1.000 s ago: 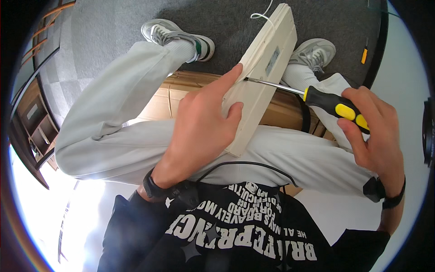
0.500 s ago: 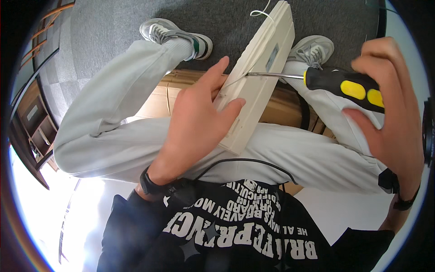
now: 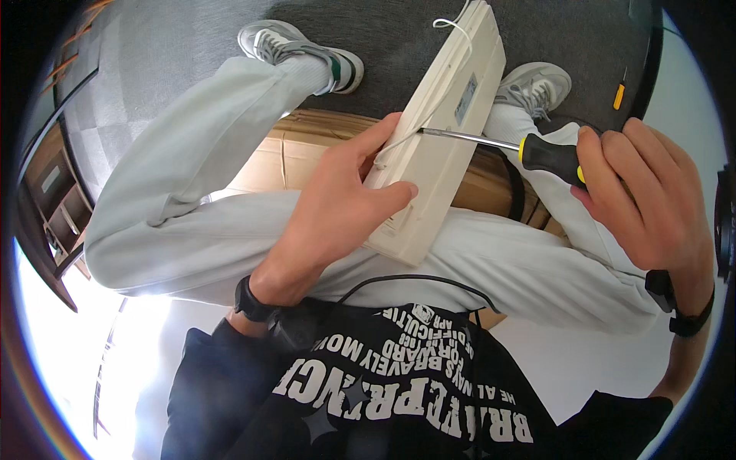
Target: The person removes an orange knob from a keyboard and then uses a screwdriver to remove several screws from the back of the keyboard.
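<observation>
A long cream keyboard (image 3: 452, 146), tilted on its edge with the labelled underside turned to the right, stands over my lap. My left hand (image 3: 337, 192) grips its near part, the thumb on the underside and the fingers round the left side, partly hidden. In my right hand (image 3: 644, 192) is a screwdriver (image 3: 548, 159) with a black and yellow handle, held with the fingers wrapped round the handle. Its metal shaft points left, and the tip meets the underside near the left edge. A thin white cable (image 3: 458, 65) runs along the keyboard.
Beneath my legs lies a brown cardboard box (image 3: 268, 165). A small yellow-handled screwdriver (image 3: 619, 93) rests on the grey carpet (image 3: 180, 46) at the far right. Wooden shelving (image 3: 65, 215) stands at the left. A black cord (image 3: 414, 272) loops across my waist.
My right hand has turned and closed further round the screwdriver handle, shifting slightly lower. The small yellow-handled screwdriver on the carpet has come into view. My left hand keeps its hold.
</observation>
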Available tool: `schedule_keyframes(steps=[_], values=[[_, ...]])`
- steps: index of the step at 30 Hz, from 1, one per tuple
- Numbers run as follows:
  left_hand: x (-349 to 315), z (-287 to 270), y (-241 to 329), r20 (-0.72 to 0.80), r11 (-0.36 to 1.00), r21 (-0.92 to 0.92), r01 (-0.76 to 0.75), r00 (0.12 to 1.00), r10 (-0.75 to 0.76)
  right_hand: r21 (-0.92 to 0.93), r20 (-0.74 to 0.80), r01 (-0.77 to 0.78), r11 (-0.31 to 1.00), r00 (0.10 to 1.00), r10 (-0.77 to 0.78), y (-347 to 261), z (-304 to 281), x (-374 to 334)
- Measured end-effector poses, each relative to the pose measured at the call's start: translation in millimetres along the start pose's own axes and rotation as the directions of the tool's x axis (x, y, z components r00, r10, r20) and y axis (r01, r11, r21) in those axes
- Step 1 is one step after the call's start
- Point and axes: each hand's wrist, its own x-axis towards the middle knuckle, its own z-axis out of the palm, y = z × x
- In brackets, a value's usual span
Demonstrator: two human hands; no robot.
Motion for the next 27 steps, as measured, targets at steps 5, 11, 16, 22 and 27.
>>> schedule_keyframes(steps=[5, 11, 16, 22, 27], values=[[-1, 0, -3, -0.03, 0.993, 0.112, -0.04, 0.999, 0.044, 0.066, 0.078, -0.029, 0.997, 0.997, 0.023, 1, -4, -1], [-3, -1, -2, -0.037, 0.986, 0.161, -0.047, 0.998, 0.054, 0.179, 0.148, -0.165, 0.97, 0.979, 0.14, 1, -8, -1], [-4, 0, 3, -0.037, 0.984, 0.172, -0.039, 0.998, 0.046, 0.305, 0.329, -0.358, 0.883, 0.909, 0.255, 7, -15, -2], [-4, 1, 8, 0.017, 0.99, 0.131, 0.049, 0.999, -0.051, 0.348, 0.311, -0.44, 0.828, 0.887, 0.341, 5, -11, -6], [-6, 0, 1, -0.035, 0.979, 0.204, -0.021, 0.999, 0.029, 0.418, 0.347, -0.524, 0.742, 0.847, 0.403, 4, -11, -4]])
